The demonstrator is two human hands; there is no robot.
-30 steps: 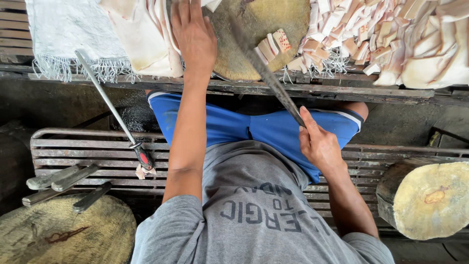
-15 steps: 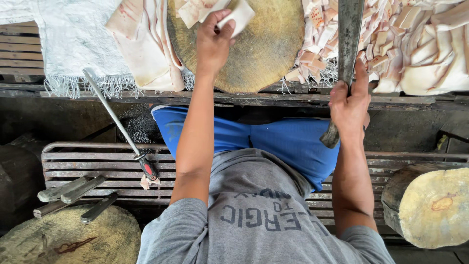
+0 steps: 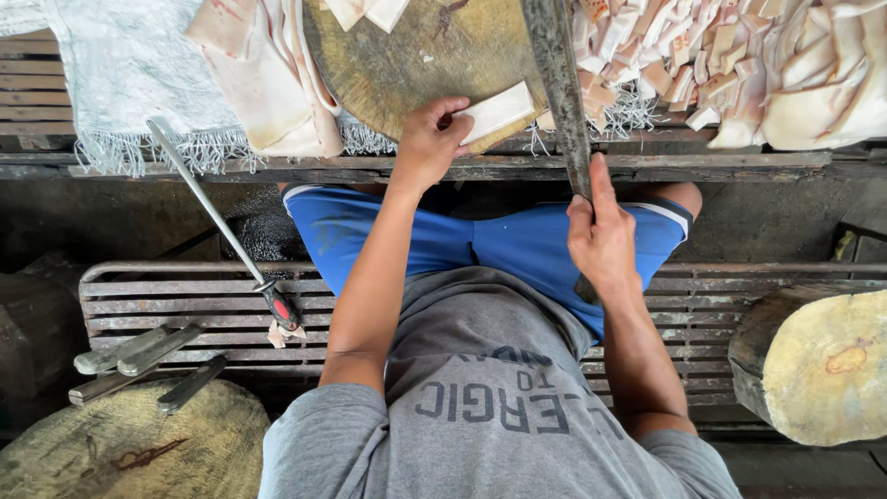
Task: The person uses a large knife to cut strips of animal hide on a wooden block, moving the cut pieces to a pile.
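Cloth point(image 3: 120, 65): white, coarse weave, fringed lower edge, draped over the slatted bench at upper left; top cut off by the frame.
Sharpening steel point(image 3: 208, 208): thin round metal rod, red-and-black handle at the low end, leaning from cloth edge down to the metal grate point(image 3: 185, 300).
Spare knives point(image 3: 139, 356): three or four grey handles lying on the grate's left end above a worn round stump; blades hidden.
Folded slabs point(image 3: 268, 74): pale pink, soft, layered, lying just left of the chopping block.
Chopping block point(image 3: 425, 55): round wood, yellow-brown, scored and stained; upper part out of frame.
Left hand point(image 3: 430, 139): fingers curled and pressed down on the strip, thumb beside it.
Strip point(image 3: 499, 111): pale, flat, rectangular, smooth; lying at the block's near edge, long axis running left-low to right-high, right end reaching toward the blade; left end under the fingers.
Blade point(image 3: 559, 83): long, dark, dull metal, nearly upright in view, tip beyond the top edge, standing just right of the strip.
Right hand point(image 3: 601, 236): closed tight around the handle, index finger stretched along the spine; handle mostly hidden in the fist.
Cut pieces point(image 3: 730, 65): heap of small pale blocks and strips, glossy, at upper right.
Second stump point(image 3: 822, 365): round, pale cut face, rough bark side, partly cut off at right.
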